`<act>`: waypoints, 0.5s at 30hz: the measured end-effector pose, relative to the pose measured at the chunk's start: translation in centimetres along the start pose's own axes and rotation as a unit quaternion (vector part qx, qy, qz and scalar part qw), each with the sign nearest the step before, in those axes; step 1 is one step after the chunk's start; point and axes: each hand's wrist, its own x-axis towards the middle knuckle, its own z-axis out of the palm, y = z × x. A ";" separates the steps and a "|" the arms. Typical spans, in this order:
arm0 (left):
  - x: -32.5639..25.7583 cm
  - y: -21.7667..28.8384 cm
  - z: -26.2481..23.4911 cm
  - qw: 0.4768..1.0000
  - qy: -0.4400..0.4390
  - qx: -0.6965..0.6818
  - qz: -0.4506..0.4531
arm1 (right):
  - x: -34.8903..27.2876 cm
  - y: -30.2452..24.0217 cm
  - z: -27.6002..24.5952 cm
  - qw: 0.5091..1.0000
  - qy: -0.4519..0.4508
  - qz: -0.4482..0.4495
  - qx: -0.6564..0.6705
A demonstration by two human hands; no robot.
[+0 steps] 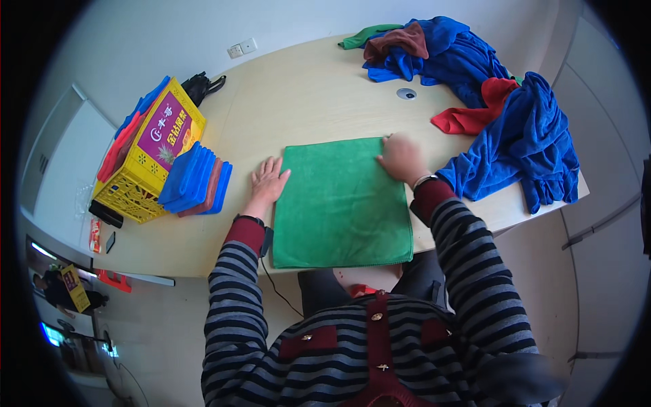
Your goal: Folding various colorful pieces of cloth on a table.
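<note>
l hand (268, 179) flat, open, beside green cloth (342, 203); r hand (401, 158) pressing cloth's far corner, not gripping.

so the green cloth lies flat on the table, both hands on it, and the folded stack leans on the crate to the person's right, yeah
Not quite: the folded stack leans on the yellow crate to the person's left, as the head view shows. The green cloth does lie flat on the table, left hand at its left edge, right hand on its far corner.
</note>
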 end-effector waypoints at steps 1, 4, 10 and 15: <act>-1.0 -0.8 -0.3 1.000 -0.009 0.006 -0.015 | -0.5 0.0 0.1 1.000 -0.003 -0.007 0.002; -5.2 -1.5 -1.9 0.991 0.006 0.135 -0.018 | -1.6 -2.0 -0.4 0.994 0.019 -0.046 -0.093; -19.6 10.8 -1.4 0.979 0.115 -0.017 0.171 | -11.8 -8.2 -1.3 0.967 0.022 -0.246 0.059; -23.7 8.1 0.3 0.989 0.083 -0.063 0.103 | -15.7 -7.8 -2.2 0.958 -0.005 -0.277 0.079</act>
